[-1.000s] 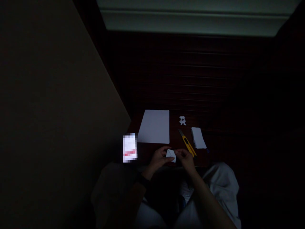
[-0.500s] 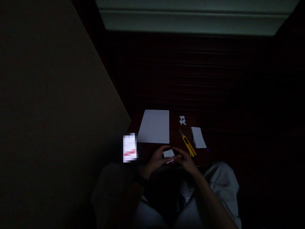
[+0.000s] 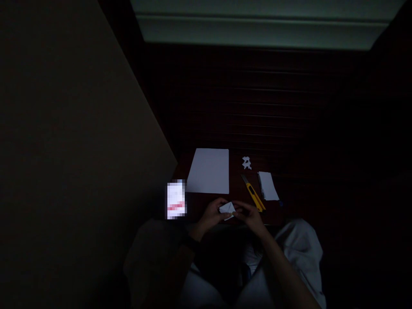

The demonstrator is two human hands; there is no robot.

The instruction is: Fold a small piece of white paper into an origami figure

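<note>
A small white folded paper (image 3: pixel 227 208) with crease lines is held between my two hands near the table's front edge. My left hand (image 3: pixel 212 214) grips its left side, thumb along the lower edge. On the other side, my right hand (image 3: pixel 251 216) pinches its right corner between thumb and fingers. Just beyond my right hand lies a yellow utility knife (image 3: pixel 253 194) with its blade out, pointing away to the left. The room is dim, so fine finger detail is hard to make out.
A large white sheet (image 3: pixel 210 171) lies at the back left of the dark table (image 3: pixel 206 201). Small folded paper pieces (image 3: pixel 246 163) sit behind the knife, and a stack of white paper (image 3: pixel 268 186) rests at the right. A bright, pixelated screen (image 3: pixel 176 200) is at the left.
The folded paper has turned and tilted slightly between my hands, and my fingers have shifted a little around it. Everything else on the table stays in place.
</note>
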